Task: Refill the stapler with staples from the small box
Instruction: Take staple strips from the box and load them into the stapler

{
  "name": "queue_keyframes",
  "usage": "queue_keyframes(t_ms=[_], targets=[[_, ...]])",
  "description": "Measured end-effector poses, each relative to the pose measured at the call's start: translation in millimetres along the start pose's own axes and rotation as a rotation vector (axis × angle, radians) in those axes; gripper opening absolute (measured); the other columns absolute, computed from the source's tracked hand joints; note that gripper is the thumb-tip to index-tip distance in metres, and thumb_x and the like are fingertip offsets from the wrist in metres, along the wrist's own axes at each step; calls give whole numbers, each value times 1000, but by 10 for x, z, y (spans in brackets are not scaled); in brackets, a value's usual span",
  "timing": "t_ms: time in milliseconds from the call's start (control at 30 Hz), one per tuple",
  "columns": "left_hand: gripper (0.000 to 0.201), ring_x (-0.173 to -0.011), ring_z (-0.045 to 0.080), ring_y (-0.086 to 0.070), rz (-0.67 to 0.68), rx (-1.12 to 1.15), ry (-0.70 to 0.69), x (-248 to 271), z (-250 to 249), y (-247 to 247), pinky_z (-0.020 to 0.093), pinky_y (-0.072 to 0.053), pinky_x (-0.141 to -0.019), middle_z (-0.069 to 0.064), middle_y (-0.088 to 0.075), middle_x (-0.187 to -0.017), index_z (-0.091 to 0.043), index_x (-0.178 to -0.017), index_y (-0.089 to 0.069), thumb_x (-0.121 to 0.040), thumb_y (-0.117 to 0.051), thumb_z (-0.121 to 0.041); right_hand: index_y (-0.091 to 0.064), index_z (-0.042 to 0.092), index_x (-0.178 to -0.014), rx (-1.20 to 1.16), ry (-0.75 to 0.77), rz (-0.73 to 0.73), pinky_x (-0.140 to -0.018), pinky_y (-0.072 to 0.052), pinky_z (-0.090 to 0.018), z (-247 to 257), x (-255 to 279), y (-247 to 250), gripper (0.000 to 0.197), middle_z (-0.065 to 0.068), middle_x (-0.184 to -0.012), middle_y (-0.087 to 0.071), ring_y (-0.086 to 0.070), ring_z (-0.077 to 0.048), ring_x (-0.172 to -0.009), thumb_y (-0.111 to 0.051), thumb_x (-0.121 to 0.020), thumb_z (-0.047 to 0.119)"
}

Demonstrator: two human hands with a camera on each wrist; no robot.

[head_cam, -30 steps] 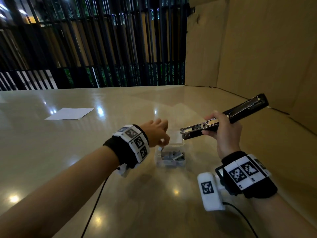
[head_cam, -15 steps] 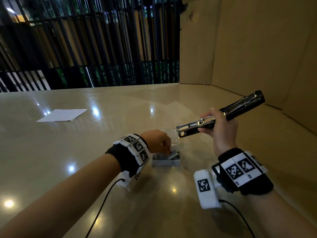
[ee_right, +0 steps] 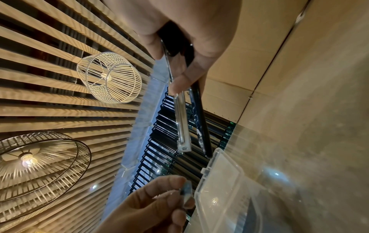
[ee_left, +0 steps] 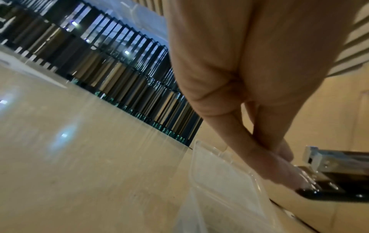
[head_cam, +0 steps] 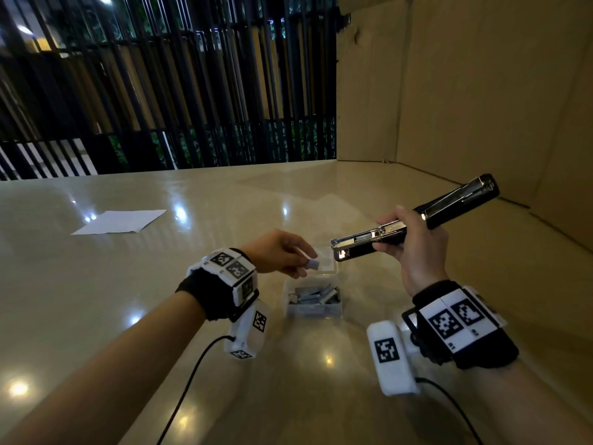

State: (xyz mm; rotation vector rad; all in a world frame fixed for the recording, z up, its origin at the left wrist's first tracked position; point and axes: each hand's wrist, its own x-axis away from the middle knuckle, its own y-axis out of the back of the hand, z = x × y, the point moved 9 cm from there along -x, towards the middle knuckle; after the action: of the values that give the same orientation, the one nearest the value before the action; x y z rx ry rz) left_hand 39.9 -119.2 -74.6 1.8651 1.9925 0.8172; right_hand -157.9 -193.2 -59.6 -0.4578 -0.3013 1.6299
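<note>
A black stapler [head_cam: 414, 221] is swung fully open, with its silver magazine [head_cam: 365, 237] pointing left. My right hand [head_cam: 414, 248] grips it at the hinge, above the table. In the right wrist view the magazine channel [ee_right: 182, 124] faces the camera. My left hand [head_cam: 282, 255] pinches a short grey strip of staples [head_cam: 313, 264] just left of the magazine's tip and above the box. The small clear plastic box [head_cam: 313, 295] sits open on the table with several staple strips inside, its lid [ee_right: 221, 178] flipped back. The left wrist view shows my fingers [ee_left: 269, 159] from behind, hiding the strip.
A white sheet of paper [head_cam: 120, 221] lies on the glossy table [head_cam: 96, 300] at the far left. Cardboard walls [head_cam: 481, 91] rise at the right and back right. A black slatted screen [head_cam: 160, 91] stands behind the table. Cables trail from both wrist cameras.
My left hand dipped into the box, then rose out pinching a staple strip, level with the magazine's tip. The right hand kept the open stapler almost still.
</note>
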Motion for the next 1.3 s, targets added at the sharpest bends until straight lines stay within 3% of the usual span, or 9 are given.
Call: queue_keyframes(t_ms=[167,433,600,700,833,933,1033,1200,1300], targets=[[11,-58,2,-66,-50,234,25,18,77,6,12,-55,-64,-7,-71,-60,-3,-93,-65,-86,-57,-3,-59,1,-74,-19,-30,9,-43,-52,-21,-31,12,-4,18,-10,-76,-64,-62,-19,-66,-55,-88,11],[15,-70,10,-61,-234,408,-165,122,-213,98,15,-55,-68,2,-65,-75,-13,-73,-62,-81,-60,-1,-55,5,-74,-114,-149,-34,-46,-53,-22,-151,29,23,16,-12,-79,-66,-65,-21,-72,-54,-88,11],[16,-65,3,-65,-319,445,-251,176,-388,102,13,-55,-63,2,-63,-79,-11,-75,-61,-81,-59,4,-54,7,-71,-185,-191,-53,-47,-54,-23,-192,40,43,19,-8,-71,-66,-67,-19,-71,-54,-89,13],[11,-71,7,-63,-351,603,-178,164,-322,92,11,-55,-63,7,-63,-84,-5,-88,-61,-86,-53,3,-54,7,-70,-190,-192,-62,-46,-54,-23,-199,40,43,20,-5,-65,-66,-67,-19,-71,-54,-89,13],[30,-75,12,-60,-287,1064,9,120,-104,26,10,-48,-76,11,-59,-87,7,-120,-48,-92,-37,6,-54,7,-70,-180,-197,-70,-46,-54,-22,-200,48,44,20,-6,-68,-64,-65,-19,-69,-54,-89,12],[24,-55,12,-67,-225,1273,134,133,-22,-36,13,-54,-59,14,-58,-87,8,-112,-51,-94,-36,1,-55,7,-70,-170,-207,-70,-46,-54,-22,-218,50,44,19,-9,-73,-65,-64,-19,-68,-54,-88,12],[22,-50,12,-67,-213,1305,158,146,3,-38,15,-55,-52,14,-58,-83,8,-89,-57,-94,-43,-9,-54,7,-70,-165,-215,-62,-45,-54,-22,-236,55,31,19,-12,-77,-65,-65,-20,-70,-54,-88,11],[12,-78,11,-57,-275,1209,105,163,-4,-1,9,-47,-74,9,-58,-84,2,-82,-56,-90,-47,-1,-54,7,-71,-162,-211,-53,-46,-54,-22,-236,66,22,18,-12,-79,-65,-64,-21,-70,-54,-89,11],[19,-58,5,-63,-278,1072,92,169,-4,-3,9,-52,-61,2,-67,-64,-3,-83,-58,-94,-43,-11,-55,7,-71,-162,-211,-48,-46,-54,-22,-238,64,19,18,-12,-79,-65,-64,-20,-70,-54,-89,12]])
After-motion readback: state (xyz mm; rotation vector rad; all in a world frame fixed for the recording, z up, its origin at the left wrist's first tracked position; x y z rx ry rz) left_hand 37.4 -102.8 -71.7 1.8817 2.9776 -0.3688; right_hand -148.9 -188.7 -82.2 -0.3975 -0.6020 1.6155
